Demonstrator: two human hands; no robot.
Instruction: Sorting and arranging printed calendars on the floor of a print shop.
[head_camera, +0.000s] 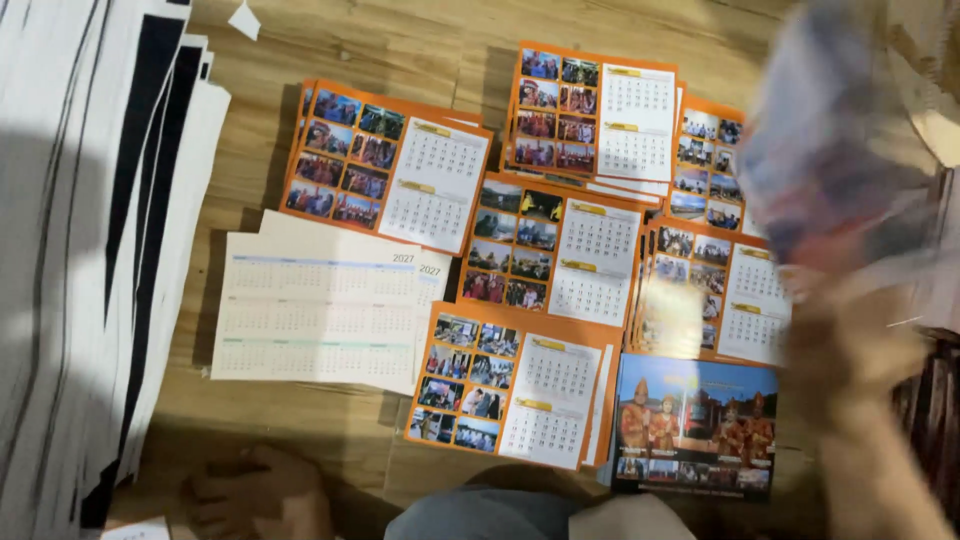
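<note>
My right hand (850, 345) is raised at the right edge, blurred by motion, and grips a blurred printed sheet (830, 140) held above the floor. Below it lie several stacks of orange calendar pages with photo grids (385, 165), (555, 245), (510, 385), (595, 115), (715, 290). A dark cover page showing costumed figures (695, 425) sits nearest the right hand. My left hand (250, 490) rests in shadow on the wooden floor at the bottom left, holding nothing that I can see. A cream year-planner stack (320, 310) lies just above it.
A tall fanned pile of white and black sheets (90, 250) fills the left side. My knee in grey cloth (480, 515) is at the bottom middle. A white paper scrap (244, 20) lies on the wooden floor (400, 50) at the top.
</note>
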